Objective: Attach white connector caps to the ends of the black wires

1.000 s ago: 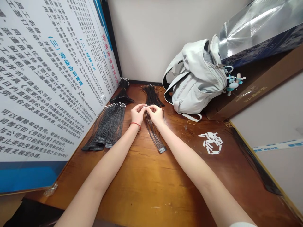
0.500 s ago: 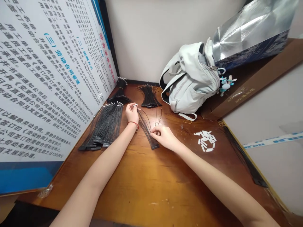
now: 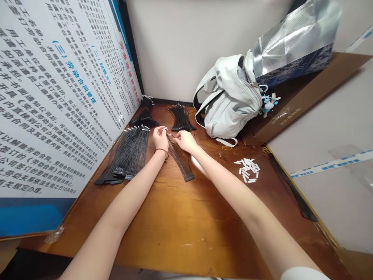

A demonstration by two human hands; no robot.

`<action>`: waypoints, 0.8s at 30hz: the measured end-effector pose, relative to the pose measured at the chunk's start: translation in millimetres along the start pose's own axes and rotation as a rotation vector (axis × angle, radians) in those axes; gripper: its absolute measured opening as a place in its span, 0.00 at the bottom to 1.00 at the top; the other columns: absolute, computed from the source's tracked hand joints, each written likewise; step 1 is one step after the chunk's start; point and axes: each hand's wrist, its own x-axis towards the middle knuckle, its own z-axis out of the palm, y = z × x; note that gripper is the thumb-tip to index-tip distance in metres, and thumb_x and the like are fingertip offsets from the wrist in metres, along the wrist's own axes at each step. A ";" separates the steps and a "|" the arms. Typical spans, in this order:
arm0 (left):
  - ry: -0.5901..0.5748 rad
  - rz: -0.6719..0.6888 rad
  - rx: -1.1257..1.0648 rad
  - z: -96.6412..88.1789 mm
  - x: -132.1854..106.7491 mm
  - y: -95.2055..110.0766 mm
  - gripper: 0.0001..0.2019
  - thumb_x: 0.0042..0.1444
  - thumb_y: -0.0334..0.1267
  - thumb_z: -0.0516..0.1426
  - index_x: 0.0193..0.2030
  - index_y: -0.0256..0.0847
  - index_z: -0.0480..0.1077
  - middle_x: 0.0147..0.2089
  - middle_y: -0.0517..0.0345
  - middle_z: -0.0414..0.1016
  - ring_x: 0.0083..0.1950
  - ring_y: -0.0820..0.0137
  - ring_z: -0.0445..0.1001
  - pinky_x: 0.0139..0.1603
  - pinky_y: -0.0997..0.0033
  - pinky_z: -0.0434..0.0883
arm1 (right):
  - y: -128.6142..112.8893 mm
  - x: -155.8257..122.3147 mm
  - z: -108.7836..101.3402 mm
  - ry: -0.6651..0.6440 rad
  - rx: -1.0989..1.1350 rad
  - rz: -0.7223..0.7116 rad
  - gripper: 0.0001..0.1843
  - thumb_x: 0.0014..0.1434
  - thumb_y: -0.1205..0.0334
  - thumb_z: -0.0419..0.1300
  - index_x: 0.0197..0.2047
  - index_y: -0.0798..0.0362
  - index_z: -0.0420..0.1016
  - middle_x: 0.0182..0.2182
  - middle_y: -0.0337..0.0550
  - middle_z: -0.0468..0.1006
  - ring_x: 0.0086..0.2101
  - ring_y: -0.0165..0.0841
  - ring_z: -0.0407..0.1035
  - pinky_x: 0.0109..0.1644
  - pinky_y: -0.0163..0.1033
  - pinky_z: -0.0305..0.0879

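Note:
My left hand (image 3: pixel 160 138) is shut on a small white plastic connector housing (image 3: pixel 164 128), held up between finger and thumb. My right hand (image 3: pixel 184 141) is close beside it, with its fingertips pinched on what looks like a thin black wire. That wire belongs to a loose wire bundle (image 3: pixel 181 161), which lies on the wooden table (image 3: pixel 186 227) under my hands and ends in a dark connector strip (image 3: pixel 189 177). The exact wire tip is too small to make out.
A large batch of black wire bundles (image 3: pixel 128 153) lies to the left, against a printed sign board (image 3: pixel 58 97). Further bundles (image 3: pixel 180 118) lie at the back. Loose white connector housings (image 3: pixel 247 169) lie to the right, near a pale grey backpack (image 3: pixel 227 99).
My right hand has moved up from the lower part of the loose bundle to beside my left hand. My left hand still holds the white piece. The view has shifted slightly.

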 end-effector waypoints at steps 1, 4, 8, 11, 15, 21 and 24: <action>-0.001 -0.001 -0.004 0.1 0.1 0.2 0.06 0.48 0.25 0.50 0.32 0.36 0.64 0.30 0.60 0.70 0.22 0.79 0.68 0.25 0.80 0.68 | -5.4 6.3 1.2 -0.032 -0.043 0.032 0.06 0.57 0.66 0.57 0.35 0.58 0.74 0.40 0.55 0.76 0.41 0.41 0.70 0.43 0.40 0.63; -0.009 -0.006 -0.012 0.0 0.1 0.9 0.06 0.48 0.25 0.50 0.32 0.36 0.63 0.29 0.60 0.69 0.21 0.79 0.68 0.24 0.80 0.67 | -17.3 13.7 1.6 -0.131 -0.101 0.115 0.06 0.55 0.72 0.56 0.37 0.59 0.73 0.42 0.60 0.74 0.44 0.45 0.70 0.44 0.42 0.64; -0.011 -0.003 -0.014 0.1 -0.1 1.9 0.06 0.49 0.25 0.50 0.32 0.36 0.64 0.29 0.60 0.69 0.21 0.79 0.68 0.23 0.81 0.67 | -13.9 10.0 0.8 -0.088 0.019 0.232 0.11 0.55 0.75 0.53 0.43 0.63 0.67 0.41 0.66 0.74 0.43 0.46 0.70 0.44 0.44 0.64; -0.011 -0.002 -0.017 1.0 -0.5 2.9 0.06 0.48 0.24 0.50 0.32 0.36 0.64 0.29 0.60 0.69 0.22 0.79 0.68 0.23 0.80 0.67 | -2.1 7.4 5.8 0.105 0.306 0.239 0.08 0.59 0.73 0.48 0.42 0.60 0.64 0.34 0.55 0.76 0.38 0.39 0.71 0.43 0.43 0.65; -0.012 -0.003 -0.012 2.1 -0.6 3.0 0.06 0.48 0.24 0.51 0.31 0.36 0.64 0.29 0.60 0.69 0.22 0.78 0.69 0.24 0.79 0.68 | 8.5 11.9 17.1 0.224 0.873 0.238 0.04 0.59 0.72 0.50 0.37 0.54 0.62 0.24 0.37 0.73 0.26 0.27 0.69 0.37 0.34 0.65; -0.054 0.028 0.006 1.5 1.2 -4.0 0.05 0.47 0.26 0.52 0.32 0.36 0.67 0.32 0.56 0.72 0.29 0.74 0.73 0.30 0.75 0.71 | 14.7 23.1 26.9 0.152 1.256 0.155 0.04 0.55 0.65 0.57 0.30 0.56 0.69 0.22 0.36 0.72 0.23 0.25 0.66 0.30 0.30 0.62; -0.096 0.064 0.022 1.1 1.1 -5.9 0.07 0.46 0.26 0.54 0.33 0.35 0.69 0.33 0.53 0.74 0.34 0.72 0.74 0.38 0.72 0.72 | 19.5 23.1 31.2 0.187 1.235 0.103 0.09 0.51 0.58 0.61 0.30 0.56 0.70 0.23 0.38 0.73 0.26 0.27 0.68 0.32 0.31 0.63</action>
